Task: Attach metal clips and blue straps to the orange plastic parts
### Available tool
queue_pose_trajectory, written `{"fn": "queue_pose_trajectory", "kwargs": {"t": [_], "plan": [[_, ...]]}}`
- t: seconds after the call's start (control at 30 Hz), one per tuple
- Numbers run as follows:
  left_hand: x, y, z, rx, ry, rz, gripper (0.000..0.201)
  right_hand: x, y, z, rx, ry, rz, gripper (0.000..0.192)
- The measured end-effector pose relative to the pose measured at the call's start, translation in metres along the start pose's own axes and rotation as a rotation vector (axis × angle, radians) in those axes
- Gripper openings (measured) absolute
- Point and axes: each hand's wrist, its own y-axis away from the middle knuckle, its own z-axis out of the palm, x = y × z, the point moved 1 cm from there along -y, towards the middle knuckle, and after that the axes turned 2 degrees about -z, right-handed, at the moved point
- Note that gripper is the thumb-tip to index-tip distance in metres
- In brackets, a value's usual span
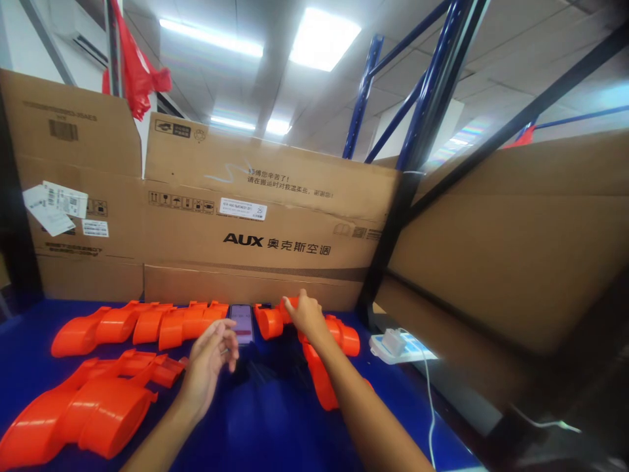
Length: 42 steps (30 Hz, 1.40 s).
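Observation:
My right hand [305,316] reaches to the back of the blue table, its fingers closed on an orange plastic cup-shaped piece [271,322]. The fingers partly hide that piece. More orange pieces [348,339] lie under and beside my right wrist. My left hand [209,364] hovers over the table with loosely bent fingers apart, and nothing shows in it. Near its fingertips a phone [242,324] with a lit screen leans at the back. A row of orange cup-shaped pieces [147,326] and a nearer nested group [81,410] lie left of my left hand. Dark, blurred items [258,370] lie between the hands.
A cardboard sheet [265,229] with printing stands behind the blue table [206,446]. A white power strip [400,347] with a plug and cable sits at the right edge. A dark rack post [388,249] rises there, with another cardboard sheet [531,255] further right.

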Motion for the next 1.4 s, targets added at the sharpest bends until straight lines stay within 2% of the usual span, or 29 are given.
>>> {"fn": "queue_pose_trajectory", "kwargs": {"t": [0.2,0.4,0.53,0.7,0.83,0.93,1.0,1.23,1.4], "plan": [[-0.001,0.002,-0.002,-0.022,-0.031,-0.016,0.04,0.001,0.008,0.01,-0.06,0.02,-0.025,0.044],[-0.001,0.001,0.0,-0.014,-0.03,-0.018,0.039,-0.001,0.017,0.003,-0.08,0.04,-0.047,0.036],[0.0,0.001,-0.001,-0.01,-0.044,-0.016,0.04,0.003,0.02,-0.015,-0.055,0.063,-0.043,0.042],[-0.001,0.002,-0.002,-0.021,-0.072,-0.023,0.039,0.017,0.036,-0.055,-0.029,0.134,-0.032,0.045],[-0.003,0.002,-0.001,-0.051,-0.113,-0.026,0.035,0.029,0.064,-0.076,-0.234,0.22,-0.082,0.037],[-0.004,0.002,-0.001,-0.066,-0.13,-0.027,0.034,0.036,0.083,-0.078,-0.405,0.264,-0.116,0.028],[-0.005,0.002,-0.001,-0.072,-0.139,-0.029,0.034,0.038,0.09,-0.074,-0.449,0.303,-0.124,0.024],[-0.006,0.003,-0.003,-0.057,-0.16,-0.039,0.034,0.039,0.09,-0.064,-0.354,0.254,-0.119,0.02],[-0.006,0.002,-0.002,-0.048,-0.17,-0.045,0.034,0.034,0.088,-0.082,-0.273,0.204,-0.083,0.015]]}}
